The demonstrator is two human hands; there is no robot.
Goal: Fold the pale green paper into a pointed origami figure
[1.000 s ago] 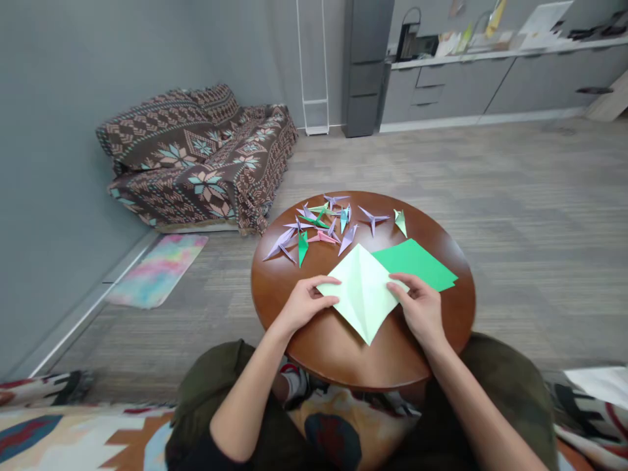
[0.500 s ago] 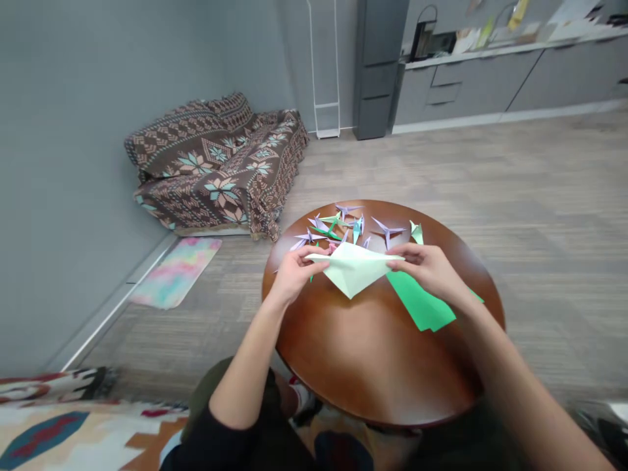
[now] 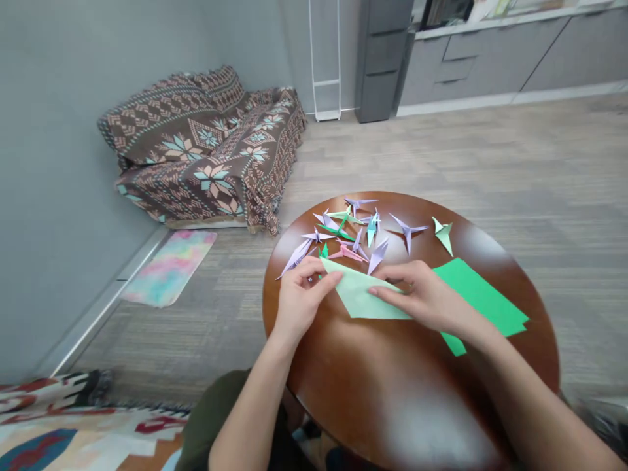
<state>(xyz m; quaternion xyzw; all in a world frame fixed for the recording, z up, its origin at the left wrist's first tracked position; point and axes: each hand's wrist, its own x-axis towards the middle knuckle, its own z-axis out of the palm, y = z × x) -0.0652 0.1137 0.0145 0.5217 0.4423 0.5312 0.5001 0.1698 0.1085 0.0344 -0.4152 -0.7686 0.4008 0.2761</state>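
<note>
A pale green sheet of folded paper (image 3: 360, 297) is held between my two hands above the near-middle of the round table. My left hand (image 3: 305, 291) pinches its upper left corner between thumb and fingers. On the other side, my right hand (image 3: 417, 291) grips the right part, thumb in front and fingers behind, so that end is partly hidden. Just beyond the hands lie several folded paper cranes, among them a pink one (image 3: 345, 253) and a purple one (image 3: 377, 255). Bright green paper sheets (image 3: 483, 297) lie partly under my right forearm.
The round brown table (image 3: 373, 386) stands before me. A pale green crane (image 3: 443, 234) and a purple crane (image 3: 408, 231) lie toward its far right side. Beyond are a sofa under a patterned cover (image 3: 210, 157), a pastel mat (image 3: 171, 268) and a grey fridge (image 3: 385, 59).
The paper has gone from a wide opened diamond to a flatter, folded shape with a straight lower edge. My right hand has shifted its grip inward along it. The view has tilted down.
</note>
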